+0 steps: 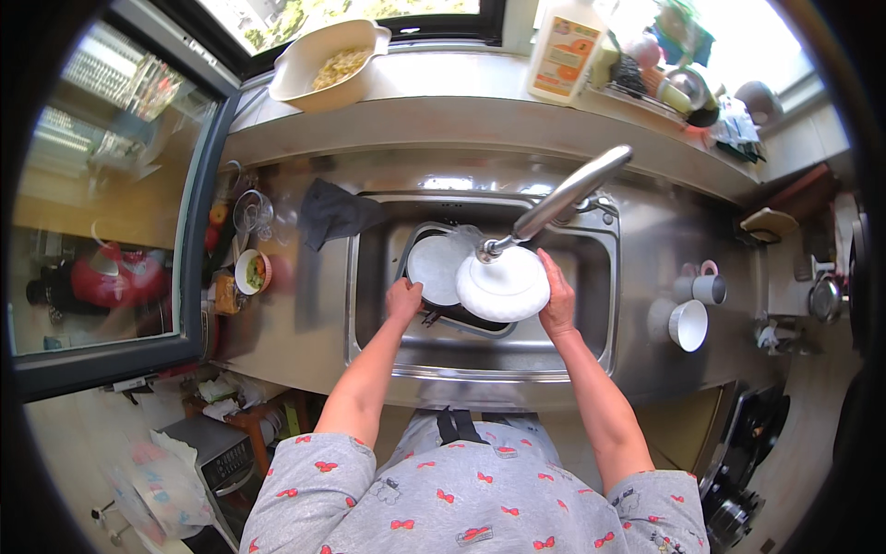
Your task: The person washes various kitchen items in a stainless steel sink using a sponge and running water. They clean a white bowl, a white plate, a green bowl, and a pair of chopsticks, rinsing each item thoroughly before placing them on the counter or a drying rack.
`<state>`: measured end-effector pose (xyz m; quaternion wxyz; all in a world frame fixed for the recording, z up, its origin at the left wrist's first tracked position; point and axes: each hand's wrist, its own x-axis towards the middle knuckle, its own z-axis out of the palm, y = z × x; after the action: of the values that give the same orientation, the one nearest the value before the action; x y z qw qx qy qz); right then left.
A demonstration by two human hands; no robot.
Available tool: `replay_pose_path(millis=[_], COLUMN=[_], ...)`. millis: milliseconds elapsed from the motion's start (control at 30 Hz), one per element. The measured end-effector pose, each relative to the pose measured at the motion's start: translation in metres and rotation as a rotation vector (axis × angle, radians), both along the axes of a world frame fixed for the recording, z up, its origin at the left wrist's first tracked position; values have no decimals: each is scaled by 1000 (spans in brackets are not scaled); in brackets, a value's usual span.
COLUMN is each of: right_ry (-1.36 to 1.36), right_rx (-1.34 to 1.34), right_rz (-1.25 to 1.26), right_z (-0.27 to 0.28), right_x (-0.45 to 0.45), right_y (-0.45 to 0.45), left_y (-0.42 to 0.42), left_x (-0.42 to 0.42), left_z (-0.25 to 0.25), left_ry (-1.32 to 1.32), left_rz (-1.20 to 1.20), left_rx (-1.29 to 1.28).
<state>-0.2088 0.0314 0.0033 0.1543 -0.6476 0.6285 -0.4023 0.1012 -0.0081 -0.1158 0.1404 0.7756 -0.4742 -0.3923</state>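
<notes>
In the stainless steel sink (484, 363), my right hand (558, 298) grips the right edge of a white bowl (503, 294), its underside facing up, just beneath the faucet (574, 192). Fingers of my left hand (404, 300) are closed on the rim of a round vessel (432, 266) with a pale interior, which sits in a grey-rimmed basin (495, 332) inside the sink. Clear water or a clear film shows between the vessel and the bowl. The bowl covers part of the basin and of the vessel's right side.
A dark cloth (336, 213) lies at the sink's upper left corner. Left on the counter stands a small bowl of cut vegetables (252, 271); at right are a white bowl (689, 325) and a mug (709, 289). The ledge holds a casserole dish (329, 66) and a large bottle (564, 52).
</notes>
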Motion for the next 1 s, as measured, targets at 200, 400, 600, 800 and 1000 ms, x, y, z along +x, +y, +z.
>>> replay_pose_path(millis=[200, 400, 600, 800, 1000], right_ry=[-23, -321, -1230, -1764, -1805], right_rx=[-64, -37, 251, 278, 356], right_rz=[-86, -359, -743, -742, -738], right_z=[17, 4, 13, -50, -53], right_x=[-42, -99, -159, -284, -329], right_y=[30, 65, 49, -3, -43], left_y=[-27, -46, -48, -57, -66], left_x=[-6, -60, -116, -147, -112], left_z=[65, 133, 139, 107, 32], left_ry=[-100, -260, -229, -133, -49], left_rz=[-182, -569, -728, -732, -417], left_rx=[-179, -235, -341, -385, -310])
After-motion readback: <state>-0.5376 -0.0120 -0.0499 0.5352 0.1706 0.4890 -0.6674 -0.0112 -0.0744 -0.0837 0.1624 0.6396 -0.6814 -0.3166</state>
